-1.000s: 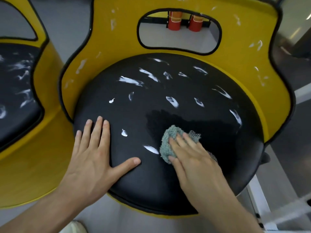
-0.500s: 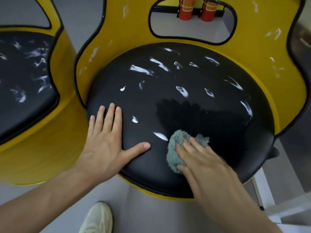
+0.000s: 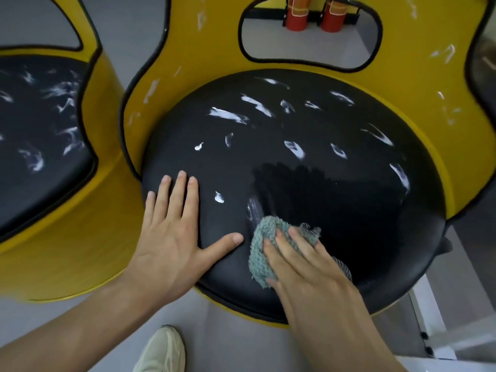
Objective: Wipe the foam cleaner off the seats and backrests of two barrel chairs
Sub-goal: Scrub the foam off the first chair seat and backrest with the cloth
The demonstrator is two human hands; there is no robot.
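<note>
Cloth [image 3: 261, 237] partly under right hand [image 3: 308, 267] (second chair [image 3: 67, 251] cropped left)

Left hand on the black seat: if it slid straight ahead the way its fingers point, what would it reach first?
Probably the small foam dab just ahead of the left hand, on the black seat; past it, the yellow backrest.

The right hand [image 3: 308, 267] has slid the grey-green fuzzy cloth [image 3: 261, 237] leftwards over the round black padded seat [image 3: 349, 210], so the cloth now lies just beside the left hand [image 3: 171, 237] thumb. The white foam streak that lay left of the cloth is now a faint smear [image 3: 252, 210] just above it
</note>
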